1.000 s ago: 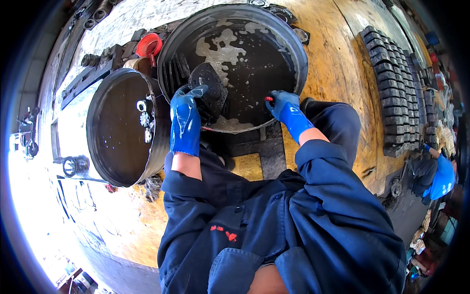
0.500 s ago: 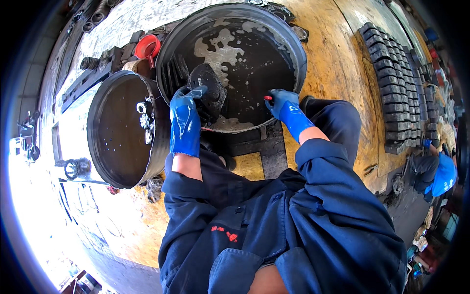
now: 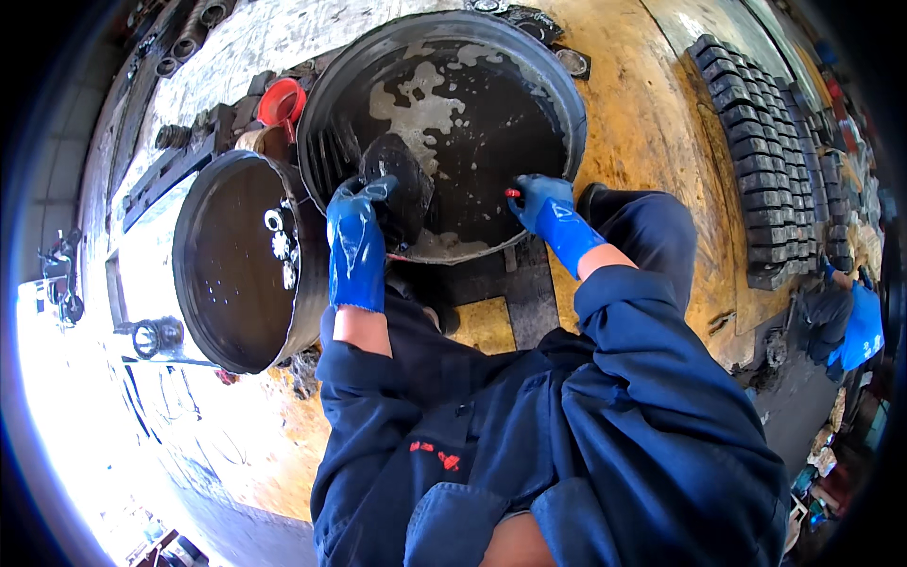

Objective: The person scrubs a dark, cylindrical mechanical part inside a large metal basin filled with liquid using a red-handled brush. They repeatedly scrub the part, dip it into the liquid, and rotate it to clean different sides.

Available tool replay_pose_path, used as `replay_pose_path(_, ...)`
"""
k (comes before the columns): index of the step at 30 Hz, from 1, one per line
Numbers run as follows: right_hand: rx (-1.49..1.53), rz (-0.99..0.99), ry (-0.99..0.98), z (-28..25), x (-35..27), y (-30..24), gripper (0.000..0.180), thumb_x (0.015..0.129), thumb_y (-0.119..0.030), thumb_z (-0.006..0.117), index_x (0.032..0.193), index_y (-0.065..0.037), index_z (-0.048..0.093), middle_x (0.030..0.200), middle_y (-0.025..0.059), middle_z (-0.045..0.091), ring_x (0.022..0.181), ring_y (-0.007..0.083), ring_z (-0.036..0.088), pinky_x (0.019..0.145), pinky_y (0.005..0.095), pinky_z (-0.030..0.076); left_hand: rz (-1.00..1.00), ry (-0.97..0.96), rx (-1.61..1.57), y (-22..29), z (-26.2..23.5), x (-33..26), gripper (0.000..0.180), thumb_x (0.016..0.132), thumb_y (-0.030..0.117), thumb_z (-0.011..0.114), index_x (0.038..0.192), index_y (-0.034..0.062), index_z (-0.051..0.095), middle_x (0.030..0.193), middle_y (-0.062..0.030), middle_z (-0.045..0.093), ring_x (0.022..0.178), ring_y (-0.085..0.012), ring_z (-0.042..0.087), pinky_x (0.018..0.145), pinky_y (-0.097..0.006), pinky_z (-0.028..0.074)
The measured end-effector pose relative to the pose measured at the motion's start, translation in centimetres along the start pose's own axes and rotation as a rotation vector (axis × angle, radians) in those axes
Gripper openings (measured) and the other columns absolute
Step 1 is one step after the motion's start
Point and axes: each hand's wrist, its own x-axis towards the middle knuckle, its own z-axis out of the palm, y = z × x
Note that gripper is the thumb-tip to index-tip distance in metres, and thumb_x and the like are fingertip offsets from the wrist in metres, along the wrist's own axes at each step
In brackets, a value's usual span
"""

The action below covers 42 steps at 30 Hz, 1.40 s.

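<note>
Tipped slightly, the dark plate slants lengthwise away, right of the gripping left hand, the right hand clasping a red object.

Upper centre, the left hand grips a dark plate, the right hand a red object, over a tub.

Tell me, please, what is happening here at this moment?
A person in blue gloves is at a large round tub of dark liquid. The left hand holds a dark, flat part at the tub's left side. The right hand grips a small red object, mostly hidden, at the right. A second tub stands to the left.
</note>
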Motion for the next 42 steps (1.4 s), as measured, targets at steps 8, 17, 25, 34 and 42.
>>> replay_pose_path(8,0.126,-0.049,0.117,0.5,-0.6,-0.1,0.024,0.076,-0.028,0.073,0.095,-0.015,0.069,0.087,0.0116,0.069,0.084,0.0348,0.068,0.073,0.0469,0.054,-0.017,-0.224,-0.134,-1.5,0.5,0.5,0.042,0.081,0.003,0.063,0.121,-0.0079,0.061,0.105,-0.0190,0.072,0.093,-0.0283,0.070,0.086,-0.034,0.054)
replay_pose_path(17,0.303,-0.103,0.191,0.4,-1.2,0.2,0.037,0.072,-0.023,0.073,0.106,-0.011,0.064,0.091,0.0129,0.068,0.083,0.0378,0.067,0.072,0.0509,0.052,0.383,-0.438,0.202,10.2,16.5,6.1,0.041,0.090,0.010,0.055,0.129,-0.0030,0.057,0.120,-0.0201,0.066,0.104,-0.0266,0.067,0.092,-0.035,0.054)
replay_pose_path(25,0.332,-0.110,0.186,1.2,-1.0,0.4,0.038,0.071,-0.024,0.076,0.104,-0.009,0.065,0.091,0.0130,0.067,0.083,0.0362,0.067,0.070,0.0502,0.051,0.312,-0.515,0.132,15.3,24.6,13.8,0.039,0.101,0.017,0.046,0.137,0.0026,0.054,0.134,-0.0204,0.059,0.116,-0.0240,0.063,0.097,-0.035,0.052)
replay_pose_path(34,0.370,-0.112,0.227,0.2,-1.2,0.3,0.031,0.073,-0.024,0.075,0.100,-0.010,0.068,0.092,0.0135,0.069,0.085,0.0367,0.068,0.075,0.0464,0.054,0.198,-0.716,0.316,4.4,13.7,-1.3,0.026,0.097,0.016,0.059,0.117,-0.0003,0.065,0.105,-0.0073,0.071,0.095,-0.0144,0.066,0.086,-0.027,0.050)
replay_pose_path(42,0.222,-0.099,0.081,5.1,1.3,1.8,0.019,0.088,-0.030,0.063,0.101,-0.018,0.072,0.093,0.0121,0.071,0.087,0.0314,0.069,0.078,0.0408,0.054,0.033,-0.347,0.333,-3.4,8.8,-9.3,0.034,0.095,0.026,0.068,0.115,-0.0019,0.066,0.099,-0.0070,0.069,0.091,-0.0139,0.062,0.083,-0.027,0.049)
